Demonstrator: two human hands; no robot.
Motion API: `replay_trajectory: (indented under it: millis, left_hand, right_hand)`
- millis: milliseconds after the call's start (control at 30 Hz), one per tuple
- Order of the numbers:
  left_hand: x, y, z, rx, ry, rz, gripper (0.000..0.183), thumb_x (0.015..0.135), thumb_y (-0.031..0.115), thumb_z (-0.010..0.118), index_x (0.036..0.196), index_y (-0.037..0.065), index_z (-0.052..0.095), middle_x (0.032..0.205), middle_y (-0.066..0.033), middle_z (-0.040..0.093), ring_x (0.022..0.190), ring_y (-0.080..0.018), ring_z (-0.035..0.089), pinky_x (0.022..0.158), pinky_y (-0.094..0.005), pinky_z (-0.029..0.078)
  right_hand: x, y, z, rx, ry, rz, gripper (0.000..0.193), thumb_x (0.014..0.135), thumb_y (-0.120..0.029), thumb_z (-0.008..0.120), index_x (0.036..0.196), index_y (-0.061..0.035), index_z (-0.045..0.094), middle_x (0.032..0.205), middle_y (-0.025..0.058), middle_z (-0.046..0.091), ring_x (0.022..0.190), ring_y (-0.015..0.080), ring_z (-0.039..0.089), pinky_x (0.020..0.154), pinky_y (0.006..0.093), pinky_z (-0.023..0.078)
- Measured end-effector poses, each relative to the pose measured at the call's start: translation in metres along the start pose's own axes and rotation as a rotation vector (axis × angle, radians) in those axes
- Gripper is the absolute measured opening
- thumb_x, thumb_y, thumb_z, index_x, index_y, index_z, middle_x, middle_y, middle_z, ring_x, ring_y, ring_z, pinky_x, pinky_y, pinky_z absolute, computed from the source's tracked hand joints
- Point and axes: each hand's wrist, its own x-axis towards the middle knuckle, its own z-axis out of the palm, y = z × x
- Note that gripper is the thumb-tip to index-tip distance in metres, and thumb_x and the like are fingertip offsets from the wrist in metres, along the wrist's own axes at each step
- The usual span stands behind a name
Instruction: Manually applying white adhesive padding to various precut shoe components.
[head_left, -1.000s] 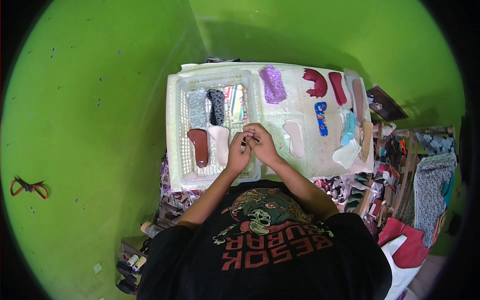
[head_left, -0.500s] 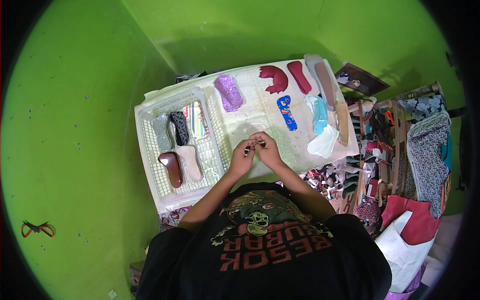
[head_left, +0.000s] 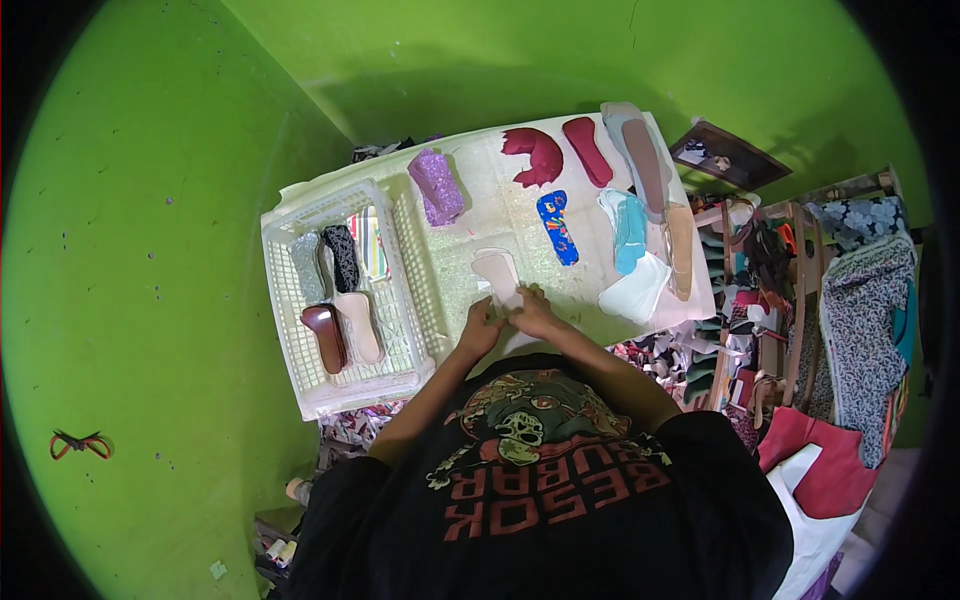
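A beige insole lies flat on the pale-covered table, just in front of the person, a white edge showing along its far right side. It looks light, thin and bendable, probably fairly smooth; the edges at its rounded near end seem the best place to take hold. The right hand is at that near end, fingers bent; whether they pinch it cannot be told. The left hand is just beside it, thumb and forefinger close together, any hold unclear. To the left, a white plastic basket holds sorted insoles; beyond sits a glittery purple stack
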Motion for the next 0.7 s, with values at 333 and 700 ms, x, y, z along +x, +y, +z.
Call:
replay_trajectory:
  millis: [333, 700]
  left_hand:
    - [0.018, 0.002, 0.011, 0.099, 0.024, 0.022, 0.069, 0.081, 0.031, 0.064, 0.134, -0.008, 0.044, 0.130, -0.0316, 0.043, 0.119, -0.0408, 0.046, 0.101, -0.0393, 0.040]
    - [0.014, 0.018, 0.006, 0.079, 0.032, 0.110, 0.057, 0.084, 0.025, 0.062, 0.131, -0.005, 0.049, 0.127, -0.0290, 0.045, 0.111, -0.0368, 0.052, 0.096, -0.0390, 0.044]
  right_hand:
    - [0.013, 0.006, -0.017, 0.024, -0.125, -0.023, 0.068, 0.074, -0.021, 0.067, 0.134, 0.0016, 0.045, 0.127, 0.0271, 0.048, 0.115, 0.0369, 0.054, 0.098, 0.0398, 0.044]
    - [0.033, 0.025, 0.006, 0.289, -0.058, -0.065, 0.043, 0.073, -0.013, 0.070, 0.112, 0.0014, 0.058, 0.104, 0.0154, 0.062, 0.096, 0.0242, 0.062, 0.086, 0.0337, 0.050]
